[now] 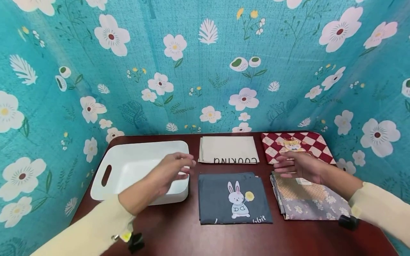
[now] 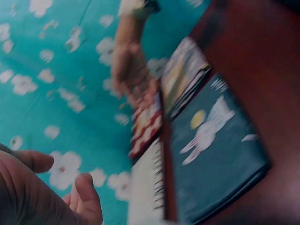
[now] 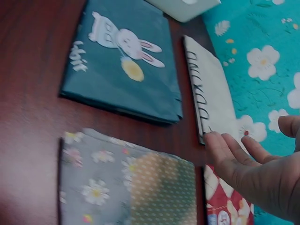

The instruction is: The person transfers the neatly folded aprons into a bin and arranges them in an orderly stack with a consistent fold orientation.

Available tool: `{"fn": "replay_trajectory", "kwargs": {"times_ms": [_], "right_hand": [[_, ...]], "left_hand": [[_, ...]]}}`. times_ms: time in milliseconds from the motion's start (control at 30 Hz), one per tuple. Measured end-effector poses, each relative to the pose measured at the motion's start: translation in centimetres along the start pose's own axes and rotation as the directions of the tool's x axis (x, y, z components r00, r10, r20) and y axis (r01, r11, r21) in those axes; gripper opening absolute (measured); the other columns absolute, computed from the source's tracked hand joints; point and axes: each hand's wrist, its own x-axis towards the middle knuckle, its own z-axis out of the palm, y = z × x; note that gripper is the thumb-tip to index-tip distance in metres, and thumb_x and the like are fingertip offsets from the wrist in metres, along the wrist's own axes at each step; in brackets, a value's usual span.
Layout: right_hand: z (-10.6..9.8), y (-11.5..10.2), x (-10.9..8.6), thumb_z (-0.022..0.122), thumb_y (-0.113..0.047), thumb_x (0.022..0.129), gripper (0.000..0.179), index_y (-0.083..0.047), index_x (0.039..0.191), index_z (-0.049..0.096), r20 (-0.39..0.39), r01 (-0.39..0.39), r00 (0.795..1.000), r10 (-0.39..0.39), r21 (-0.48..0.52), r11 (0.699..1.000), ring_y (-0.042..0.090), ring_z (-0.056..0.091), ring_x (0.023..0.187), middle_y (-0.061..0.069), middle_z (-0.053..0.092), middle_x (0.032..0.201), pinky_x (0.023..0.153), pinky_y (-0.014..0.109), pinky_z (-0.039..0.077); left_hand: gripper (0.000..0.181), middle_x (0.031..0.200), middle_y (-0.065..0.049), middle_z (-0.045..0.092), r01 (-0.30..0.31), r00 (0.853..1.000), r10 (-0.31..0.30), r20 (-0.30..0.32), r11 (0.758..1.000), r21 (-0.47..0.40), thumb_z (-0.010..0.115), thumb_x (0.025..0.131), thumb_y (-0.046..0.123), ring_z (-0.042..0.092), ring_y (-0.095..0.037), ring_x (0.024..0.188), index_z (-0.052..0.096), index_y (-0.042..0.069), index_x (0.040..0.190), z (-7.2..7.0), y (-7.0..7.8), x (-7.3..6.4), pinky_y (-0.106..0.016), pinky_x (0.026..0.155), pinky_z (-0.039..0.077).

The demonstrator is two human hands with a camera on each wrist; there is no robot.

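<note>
My left hand [image 1: 171, 170] hovers over the right side of a white plastic basin [image 1: 128, 156], fingers loosely bent and holding nothing. On the right, my right hand [image 1: 299, 166] hangs in the air with relaxed fingers, above the folded red-and-cream checked cloth [image 1: 315, 142] and the folded grey floral cloth [image 1: 323, 202]. Between the hands lies a folded dark grey cloth [image 1: 235, 199] with a rabbit print. Behind it is a folded cream cloth [image 1: 229, 147] with "COOKING" lettering. In the right wrist view the fingers overlap the end of the cream cloth [image 3: 213, 93].
All of these stand on a dark reddish-brown table [image 1: 205, 238]. A teal flowered curtain [image 1: 192, 71] hangs behind the table and along both sides. The basin has an oval handle hole in its left wall.
</note>
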Motion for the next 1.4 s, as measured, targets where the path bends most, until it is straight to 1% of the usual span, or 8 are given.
{"fn": "replay_trajectory", "kwargs": {"times_ms": [300, 500, 667, 800, 967, 1067, 1233, 1400], "right_hand": [[2.5, 1.4, -1.3, 0.042, -0.041, 0.11, 0.049, -0.002, 0.137, 0.054, 0.061, -0.017, 0.998, 0.015, 0.024, 1.0, 0.033, 0.065, 0.125, 0.012, 0.067, 0.132, 0.106, 0.049, 0.053], [4.7, 2.7, -1.8, 0.04, -0.038, 0.11, 0.062, 0.006, 0.152, 0.031, -0.006, -0.09, 0.996, 0.09, -0.02, 0.996, 0.04, 0.061, 0.128, 0.033, 0.048, 0.149, 0.103, 0.049, 0.055], [6.2, 3.9, -2.1, 0.038, -0.033, 0.109, 0.062, 0.011, 0.152, 0.028, -0.044, -0.08, 0.996, 0.076, -0.077, 0.994, 0.042, 0.059, 0.129, 0.036, 0.046, 0.148, 0.101, 0.051, 0.056], [6.8, 4.9, -2.2, 0.041, -0.035, 0.108, 0.065, 0.013, 0.15, 0.029, -0.057, -0.095, 0.994, 0.09, -0.096, 0.991, 0.043, 0.058, 0.128, 0.035, 0.048, 0.144, 0.101, 0.052, 0.055], [7.4, 5.9, -2.0, 0.042, -0.031, 0.109, 0.062, 0.015, 0.148, 0.028, -0.06, -0.109, 0.993, 0.104, -0.079, 0.991, 0.046, 0.056, 0.13, 0.036, 0.047, 0.143, 0.101, 0.052, 0.055], [7.7, 6.1, -1.6, 0.042, -0.03, 0.109, 0.06, 0.014, 0.147, 0.028, -0.07, -0.117, 0.991, 0.113, -0.06, 0.991, 0.047, 0.054, 0.132, 0.037, 0.044, 0.144, 0.1, 0.051, 0.055], [8.3, 6.2, -0.9, 0.041, -0.028, 0.11, 0.056, 0.013, 0.146, 0.029, -0.073, -0.121, 0.99, 0.117, -0.049, 0.991, 0.044, 0.053, 0.129, 0.035, 0.042, 0.142, 0.099, 0.052, 0.056], [9.2, 6.5, -0.1, 0.041, -0.023, 0.109, 0.047, 0.013, 0.138, 0.035, -0.119, -0.131, 0.985, 0.126, -0.032, 0.991, 0.033, 0.052, 0.112, 0.024, 0.046, 0.122, 0.095, 0.051, 0.057]], "left_hand": [[0.042, 0.122, -0.019, 0.066, 0.056, 0.998, -0.057, 0.034, 0.998, 0.035, 0.055, 0.095, 0.015, 0.065, -0.03, 0.111, 0.055, -0.006, 0.131, 3.0, -4.3, -2.6, -0.05, 0.101, 0.051], [0.034, 0.121, -0.024, 0.061, 0.14, 0.983, -0.145, 0.11, 0.989, 0.049, 0.052, 0.088, 0.015, 0.06, -0.036, 0.115, 0.057, -0.006, 0.115, 4.2, -7.2, -2.9, -0.056, 0.104, 0.047], [0.011, 0.077, -0.004, 0.049, 0.207, 0.974, -0.211, 0.077, 0.977, 0.051, 0.055, 0.083, 0.017, 0.049, -0.026, 0.081, 0.049, 0.014, 0.074, 5.7, -8.8, -2.8, -0.04, 0.081, 0.042], [0.013, 0.075, -0.007, 0.044, 0.237, 0.97, -0.238, 0.042, 0.971, 0.034, 0.055, 0.082, 0.016, 0.05, -0.031, 0.078, 0.05, 0.003, 0.081, 6.0, -9.9, -2.2, -0.042, 0.081, 0.044], [0.026, 0.052, 0.005, 0.028, 0.264, 0.964, -0.264, 0.028, 0.964, -0.006, 0.051, 0.081, 0.013, 0.025, -0.014, 0.05, 0.035, 0.017, 0.062, 6.2, -11.3, -1.5, -0.031, 0.058, 0.031], [0.026, 0.049, 0.013, 0.018, 0.254, 0.967, -0.253, 0.036, 0.967, -0.019, 0.051, 0.081, 0.012, 0.013, -0.007, 0.047, 0.032, 0.023, 0.066, 6.5, -11.7, -1.1, -0.025, 0.052, 0.021], [0.014, 0.046, 0.015, 0.022, 0.249, 0.968, -0.248, 0.024, 0.968, -0.029, 0.052, 0.079, 0.01, 0.011, -0.001, 0.041, 0.045, 0.006, 0.09, 6.9, -12.1, -0.6, -0.018, 0.041, 0.017], [0.012, 0.061, 0.006, 0.031, 0.226, 0.973, -0.228, -0.027, 0.973, -0.052, 0.052, 0.078, 0.01, 0.025, -0.009, 0.048, 0.046, 0.008, 0.088, 7.1, -12.6, 0.0, -0.022, 0.053, 0.033]]}}
